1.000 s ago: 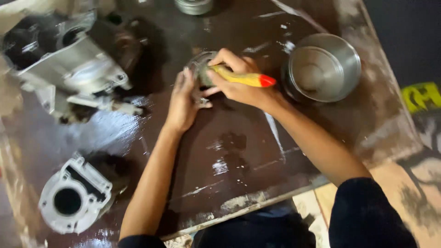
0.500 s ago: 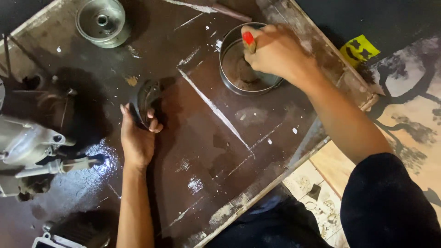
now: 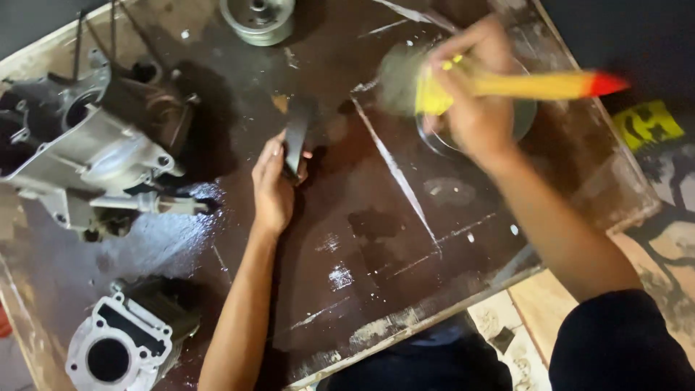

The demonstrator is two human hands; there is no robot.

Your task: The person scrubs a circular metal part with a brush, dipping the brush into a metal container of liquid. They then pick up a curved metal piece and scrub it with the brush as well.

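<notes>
Nearest you, at the lower left of the dark, wet board [image 3: 376, 239], a pale metal cylinder block [image 3: 116, 347] lies with its round bore facing up. Further in, your left hand [image 3: 274, 185] grips a dark, flat, curved metal part [image 3: 297, 134] and holds it on edge on the board, thumb on one side and fingers on the other. To the left of it sits a grey engine casing [image 3: 87, 152], well apart from your hand. Your right hand [image 3: 474, 101] is clenched around a brush with a yellow handle and red tip [image 3: 536, 85]; its blurred bristles point left, above the rim of a round metal bowl [image 3: 525, 119] that your hand mostly hides. At the far edge, a small metal pulley [image 3: 257, 18] rests on the board
</notes>
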